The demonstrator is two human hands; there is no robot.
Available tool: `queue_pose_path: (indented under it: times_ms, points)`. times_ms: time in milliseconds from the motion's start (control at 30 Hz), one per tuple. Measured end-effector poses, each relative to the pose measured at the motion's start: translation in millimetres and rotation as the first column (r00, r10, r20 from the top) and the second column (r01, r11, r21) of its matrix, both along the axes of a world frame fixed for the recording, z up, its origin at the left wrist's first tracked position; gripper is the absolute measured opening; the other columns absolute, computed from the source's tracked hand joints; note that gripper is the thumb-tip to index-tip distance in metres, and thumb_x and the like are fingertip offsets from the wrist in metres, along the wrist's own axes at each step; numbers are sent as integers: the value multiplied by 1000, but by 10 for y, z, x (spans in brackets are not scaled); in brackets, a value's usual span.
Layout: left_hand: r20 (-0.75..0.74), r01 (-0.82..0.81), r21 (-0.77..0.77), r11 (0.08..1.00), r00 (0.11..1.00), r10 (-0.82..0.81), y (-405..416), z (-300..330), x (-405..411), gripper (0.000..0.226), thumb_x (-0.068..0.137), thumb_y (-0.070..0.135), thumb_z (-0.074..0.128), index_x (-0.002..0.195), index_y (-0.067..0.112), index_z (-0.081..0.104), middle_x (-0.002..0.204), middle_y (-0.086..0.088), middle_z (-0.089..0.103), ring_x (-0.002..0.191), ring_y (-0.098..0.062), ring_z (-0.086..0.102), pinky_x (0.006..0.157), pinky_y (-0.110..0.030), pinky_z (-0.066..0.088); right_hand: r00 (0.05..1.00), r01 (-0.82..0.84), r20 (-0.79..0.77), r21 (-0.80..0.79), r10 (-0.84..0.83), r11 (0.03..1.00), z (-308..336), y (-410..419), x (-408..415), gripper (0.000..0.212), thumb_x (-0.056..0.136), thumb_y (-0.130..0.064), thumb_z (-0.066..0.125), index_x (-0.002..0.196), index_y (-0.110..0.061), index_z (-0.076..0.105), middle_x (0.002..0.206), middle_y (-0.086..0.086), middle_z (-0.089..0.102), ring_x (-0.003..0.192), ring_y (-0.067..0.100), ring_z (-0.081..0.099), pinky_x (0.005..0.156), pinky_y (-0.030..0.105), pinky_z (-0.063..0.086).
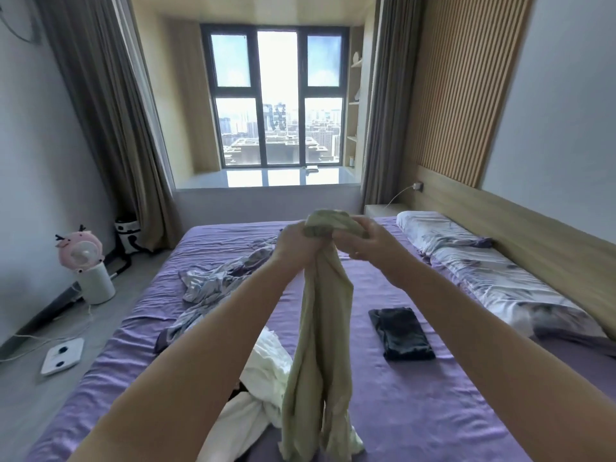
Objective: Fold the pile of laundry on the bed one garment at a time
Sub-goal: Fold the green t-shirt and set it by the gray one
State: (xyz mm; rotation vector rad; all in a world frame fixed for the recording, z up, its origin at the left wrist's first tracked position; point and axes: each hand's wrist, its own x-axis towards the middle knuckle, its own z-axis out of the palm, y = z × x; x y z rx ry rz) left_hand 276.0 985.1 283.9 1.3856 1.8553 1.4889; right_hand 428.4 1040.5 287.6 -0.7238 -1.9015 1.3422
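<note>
In the head view, the lower end of the pale olive-green soft garment [320, 311] covers part of the crumpled white laundry pile [263, 371] beneath it, and the pile's near edge is cut off by the bottom of the frame, so how many pieces it holds cannot be told. Both forearms also hide stretches of the purple bedsheet [416, 411], and the top of the green garment is blurred where it bunches between the hands. Both arms reach forward and upward over the middle of the bed, hands close together at about the same height. The left hand [293, 243] has its fingers curled tightly round the gathered upper end of the green garment, its back toward the camera. The right hand [365, 240] pinches the same bunched fabric from the other side, fingers bent into the cloth. The garment hangs straight down from this grip in a long narrow drape, its lower end reaching the white pile. To the right, a folded dark garment [401, 333] lies flat on the sheet, apart from the pile. A rumpled grey-and-lilac patterned blanket [216, 285] sprawls across the left side of the bed, and floral pillows [493, 278] line the wooden headboard at right.
</note>
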Motion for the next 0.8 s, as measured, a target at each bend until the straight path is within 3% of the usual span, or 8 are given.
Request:
queue_pose_path:
  times_ms: [67, 167, 233, 333, 467, 600, 700, 800]
  points:
    - [100, 10, 67, 998, 995, -17, 18, 177, 19, 20, 74, 26, 78, 83, 12, 68, 78, -4, 66, 79, -20, 59, 77, -38, 51, 990, -131, 41, -76, 134, 989, -210, -44, 78, 34, 87, -5, 64, 118, -12, 50, 109, 15, 64, 83, 9, 63, 71, 17, 52]
    - [197, 15, 138, 990, 980, -42, 39, 407, 32, 14, 79, 20, 77, 71, 22, 66, 69, 4, 64, 72, -18, 60, 74, -35, 51, 973, -130, 176, -103, 147, 986, -479, -81, 180, 34, 86, 0, 64, 119, -1, 57, 106, 25, 65, 88, 21, 61, 89, 34, 50]
    - [168, -8, 139, 990, 986, -15, 45, 501, 8, 14, 78, 23, 78, 71, 23, 66, 71, 5, 65, 69, -13, 60, 73, -31, 51, 976, -88, 192, -85, 103, 993, -517, -36, 263, 18, 85, -6, 67, 102, 0, 66, 91, 14, 65, 83, 17, 57, 82, 33, 47]
    - [205, -47, 125, 991, 979, 20, 33, 537, -99, 11, 79, 22, 77, 79, 20, 67, 80, 1, 66, 74, -14, 61, 76, -31, 52, 986, -91, 129, -112, 105, 990, -378, 82, 376, 12, 86, -3, 64, 93, 5, 60, 86, 13, 55, 81, 21, 50, 77, 34, 40]
    - [337, -49, 108, 993, 941, 10, 32, 460, -206, 9, 84, 20, 72, 88, 14, 67, 85, -4, 66, 77, -20, 61, 76, -33, 53, 968, -132, 204, -83, 147, 988, -158, 237, 445, 16, 83, -3, 64, 79, -14, 54, 72, 1, 55, 71, 15, 49, 62, 23, 39]
    - [408, -89, 128, 988, 912, 29, 100, 472, -227, 8, 85, 21, 71, 81, 16, 65, 77, -1, 65, 67, -15, 60, 62, -26, 53, 902, -235, 347, -102, 256, 967, -172, 306, 461, 30, 79, -11, 74, 106, -19, 61, 99, 0, 68, 88, 12, 64, 69, 20, 49]
    - [294, -196, 118, 974, 943, 154, 160, 493, -309, 19, 83, 20, 73, 94, 6, 66, 77, -1, 63, 67, -15, 59, 60, -26, 52, 902, -179, 384, -85, 198, 980, -283, 370, 497, 27, 78, -19, 76, 104, -20, 68, 103, -1, 69, 94, 12, 65, 80, 23, 52]
    - [-69, -296, -27, 955, 953, 294, 174, 418, -480, 42, 82, 18, 71, 117, 2, 55, 101, -11, 61, 92, -27, 58, 82, -37, 49, 970, -137, 180, -147, 163, 980, -303, 468, 533, 25, 79, -12, 74, 100, -4, 63, 96, 9, 68, 88, 21, 65, 81, 35, 53]
